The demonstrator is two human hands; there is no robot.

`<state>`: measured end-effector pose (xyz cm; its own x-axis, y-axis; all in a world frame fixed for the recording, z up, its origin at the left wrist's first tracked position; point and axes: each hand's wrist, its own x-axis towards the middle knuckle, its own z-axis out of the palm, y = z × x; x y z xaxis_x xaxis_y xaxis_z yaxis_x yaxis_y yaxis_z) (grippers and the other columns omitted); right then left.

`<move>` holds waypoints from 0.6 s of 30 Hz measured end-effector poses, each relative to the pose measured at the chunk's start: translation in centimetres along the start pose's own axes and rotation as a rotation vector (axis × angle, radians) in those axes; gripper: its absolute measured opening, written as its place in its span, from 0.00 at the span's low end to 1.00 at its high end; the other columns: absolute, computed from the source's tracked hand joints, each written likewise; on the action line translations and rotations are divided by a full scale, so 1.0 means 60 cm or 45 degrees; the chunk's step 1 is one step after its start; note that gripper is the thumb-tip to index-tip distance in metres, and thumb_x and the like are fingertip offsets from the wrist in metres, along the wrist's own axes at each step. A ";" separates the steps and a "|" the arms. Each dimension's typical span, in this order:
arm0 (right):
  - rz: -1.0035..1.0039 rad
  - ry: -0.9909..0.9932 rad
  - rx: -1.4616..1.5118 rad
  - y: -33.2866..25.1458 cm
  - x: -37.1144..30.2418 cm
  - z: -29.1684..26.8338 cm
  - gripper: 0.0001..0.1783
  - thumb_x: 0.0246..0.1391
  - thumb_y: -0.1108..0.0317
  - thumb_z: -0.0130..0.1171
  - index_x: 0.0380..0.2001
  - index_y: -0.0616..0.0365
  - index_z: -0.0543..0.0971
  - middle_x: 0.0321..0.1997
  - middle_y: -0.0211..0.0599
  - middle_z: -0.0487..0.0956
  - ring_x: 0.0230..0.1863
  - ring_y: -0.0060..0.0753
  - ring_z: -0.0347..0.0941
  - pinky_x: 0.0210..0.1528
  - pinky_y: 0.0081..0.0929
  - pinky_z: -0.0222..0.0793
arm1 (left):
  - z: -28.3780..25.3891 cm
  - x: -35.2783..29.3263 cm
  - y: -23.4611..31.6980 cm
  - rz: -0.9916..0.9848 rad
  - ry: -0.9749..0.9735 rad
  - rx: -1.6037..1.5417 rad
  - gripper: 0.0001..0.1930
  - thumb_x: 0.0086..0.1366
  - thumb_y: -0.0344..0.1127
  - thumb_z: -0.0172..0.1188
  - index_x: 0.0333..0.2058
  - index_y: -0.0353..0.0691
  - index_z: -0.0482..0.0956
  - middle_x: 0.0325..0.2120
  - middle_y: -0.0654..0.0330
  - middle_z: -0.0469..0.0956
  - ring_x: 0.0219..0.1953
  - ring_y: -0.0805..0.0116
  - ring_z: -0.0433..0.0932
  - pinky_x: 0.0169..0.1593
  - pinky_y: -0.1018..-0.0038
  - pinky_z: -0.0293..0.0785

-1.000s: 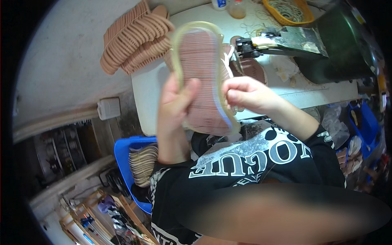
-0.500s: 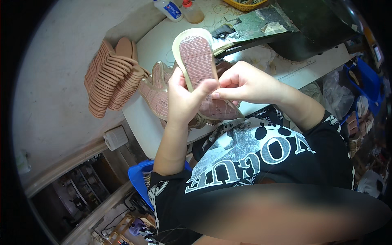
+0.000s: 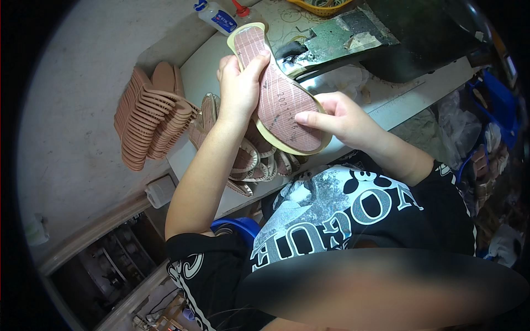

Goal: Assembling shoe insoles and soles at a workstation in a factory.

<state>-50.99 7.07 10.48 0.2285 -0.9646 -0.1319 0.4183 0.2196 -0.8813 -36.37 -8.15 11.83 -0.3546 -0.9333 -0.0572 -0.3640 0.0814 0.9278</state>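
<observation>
Both my hands hold one shoe insole (image 3: pixel 287 107) over the near part of the table. Its pinkish, grid-lined underside faces up, with a pale yellow rim around it and handwritten marks on it. My left hand (image 3: pixel 240 83) grips the narrow part, thumb on top. At the wide end, my right hand (image 3: pixel 345 118) pinches the edge with its thumb pressed flat on the face; its other fingers are mostly hidden beneath. Below and left of my hands lies a pile of similar insoles (image 3: pixel 243 161) with pale, gathered edges, partly covered by my left arm.
Pinkish-brown insoles (image 3: pixel 146 118) stand stacked against the wall at left. On the white table (image 3: pixel 200 62) are a white-and-blue bottle (image 3: pixel 220 20), a red-capped bottle (image 3: pixel 243 10), a yellow basket (image 3: pixel 323 6) and a worn green machine (image 3: pixel 342 41). A blue bin (image 3: pixel 243 227) sits below.
My left hand has moved farther away along the insole. The insole has tilted, and its wide end now shows whole. My right hand has shifted right from its middle to the wide end's edge.
</observation>
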 end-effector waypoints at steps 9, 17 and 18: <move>-0.007 0.189 0.085 -0.005 -0.012 0.005 0.16 0.57 0.65 0.57 0.43 0.67 0.76 0.40 0.34 0.79 0.39 0.18 0.74 0.44 0.19 0.70 | 0.021 0.023 0.023 -0.017 0.038 0.315 0.28 0.53 0.54 0.60 0.39 0.31 0.77 0.47 0.42 0.68 0.53 0.49 0.63 0.58 0.59 0.56; 0.160 0.214 0.318 0.004 -0.002 0.035 0.14 0.58 0.65 0.55 0.37 0.68 0.77 0.26 0.43 0.80 0.25 0.28 0.79 0.28 0.19 0.76 | 0.006 0.068 0.001 -0.263 -0.083 0.096 0.30 0.52 0.58 0.60 0.37 0.32 0.79 0.44 0.43 0.73 0.49 0.53 0.71 0.59 0.58 0.57; 0.168 0.218 0.320 0.001 0.002 0.039 0.14 0.58 0.65 0.55 0.37 0.68 0.77 0.26 0.43 0.80 0.25 0.28 0.79 0.28 0.19 0.76 | 0.003 0.074 0.002 -0.360 -0.174 -0.029 0.31 0.52 0.59 0.60 0.37 0.30 0.79 0.44 0.42 0.74 0.49 0.54 0.72 0.59 0.58 0.57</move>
<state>-48.86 7.33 11.46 0.1529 -0.9313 -0.3307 0.6037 0.3529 -0.7149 -38.14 -12.25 11.65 -0.3547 -0.8621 -0.3619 -0.4461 -0.1841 0.8758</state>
